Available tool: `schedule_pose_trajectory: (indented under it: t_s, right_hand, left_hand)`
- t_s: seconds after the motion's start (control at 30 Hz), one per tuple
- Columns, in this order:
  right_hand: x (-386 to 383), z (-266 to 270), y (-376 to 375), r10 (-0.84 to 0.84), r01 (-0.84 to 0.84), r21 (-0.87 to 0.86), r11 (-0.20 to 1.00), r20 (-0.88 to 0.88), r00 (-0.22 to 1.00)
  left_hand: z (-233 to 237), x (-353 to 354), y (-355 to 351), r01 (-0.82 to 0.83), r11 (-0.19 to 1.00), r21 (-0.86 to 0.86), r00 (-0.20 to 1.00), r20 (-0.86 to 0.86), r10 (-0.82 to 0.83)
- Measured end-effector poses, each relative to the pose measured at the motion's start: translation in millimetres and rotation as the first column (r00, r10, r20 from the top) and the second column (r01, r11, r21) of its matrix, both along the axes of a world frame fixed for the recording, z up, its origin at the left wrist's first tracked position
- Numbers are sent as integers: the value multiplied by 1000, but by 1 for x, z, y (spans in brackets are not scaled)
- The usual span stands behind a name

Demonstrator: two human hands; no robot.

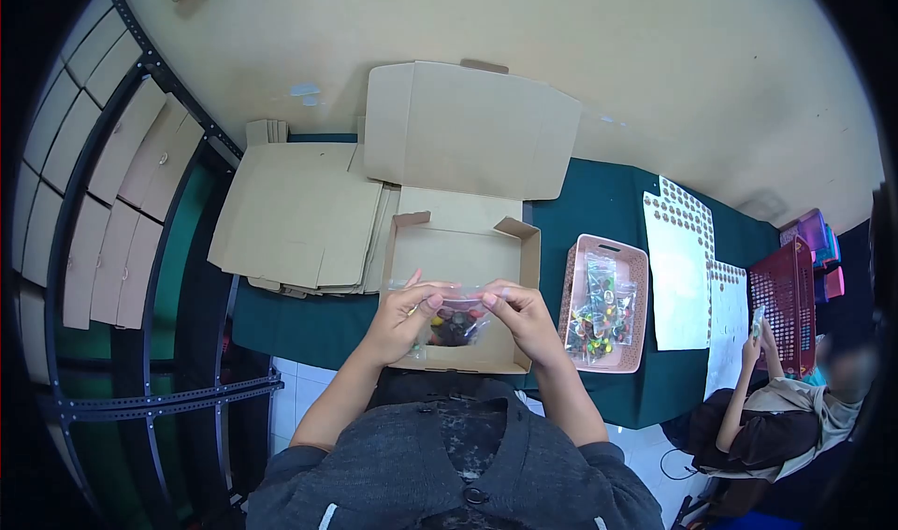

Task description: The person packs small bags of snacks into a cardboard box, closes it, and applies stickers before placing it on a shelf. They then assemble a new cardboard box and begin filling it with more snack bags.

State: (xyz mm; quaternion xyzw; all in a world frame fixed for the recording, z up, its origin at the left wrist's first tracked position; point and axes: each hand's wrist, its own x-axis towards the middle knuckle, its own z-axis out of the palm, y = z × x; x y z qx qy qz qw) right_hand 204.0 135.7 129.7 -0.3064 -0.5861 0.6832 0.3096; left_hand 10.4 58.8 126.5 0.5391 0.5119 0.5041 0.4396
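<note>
Between my two hands hangs a clear zip bag [456, 328] with dark, red and yellow small pieces inside. My left hand [404, 320] pinches the bag's top edge on the left, and my right hand [521, 319] pinches it on the right. Right below and behind the bag is an open cardboard box [460, 240], its lid [486, 137] raised toward the wall. Part of the box's inside is hidden by my hands and the bag. What lies by my left wrist in the box, something clear with a bit of green, is too small to name.
A pink basket [639, 310] holding several filled clear bags stands right of the box. Flat cardboard [290, 212] is stacked on the left. Sticker sheets [687, 277] lie on the green cloth. A person [795, 408] sits at the right near a red crate [786, 296]. Shelving [103, 231] stands left.
</note>
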Motion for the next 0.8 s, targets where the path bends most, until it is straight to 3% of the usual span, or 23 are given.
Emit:
schedule_pose_trajectory:
  t_s: [0.07,0.13,0.27,0.33,0.4,0.47,0.6,0.63,0.67,0.73,0.8]
  right_hand:
    - [4,3,-1,31,-31,39,999,-5,1000]
    - [2,5,-6,-22,18,113,993,33,999]
    - [6,0,-5,-134,90,283,955,139,981]
    - [3,0,-7,-157,118,300,947,109,981]
    - [0,0,-8,-183,150,316,937,78,980]
    - [0,2,-9,-163,153,207,966,30,986]
    - [1,4,-1,-158,163,91,982,-68,985]
    - [1,6,2,-268,269,10,963,-46,962]
    - [0,7,4,-374,373,-67,926,-17,927]
    - [-3,2,5,-422,421,-52,906,-5,907]
    - [-12,-8,-1,-441,440,-32,897,-50,896]
  left_hand:
    - [-8,-3,0,35,999,-8,999,36,-35]
    - [-16,-5,-1,-2,1000,0,980,201,2]
    - [-22,-9,-1,-78,996,42,982,178,70]
    - [-24,-7,0,-91,994,59,953,296,69]
    - [-26,-9,-2,-85,995,53,949,308,65]
    - [-21,-9,-2,-81,996,47,945,321,62]
    - [-17,-33,5,19,992,-126,933,360,28]
    - [-19,-40,6,75,980,-186,930,367,-2]
    - [-20,-38,6,77,980,-184,930,367,-4]
    - [-21,-33,5,-38,998,-51,975,215,48]
    - [-22,-17,0,49,997,-52,989,139,-41]
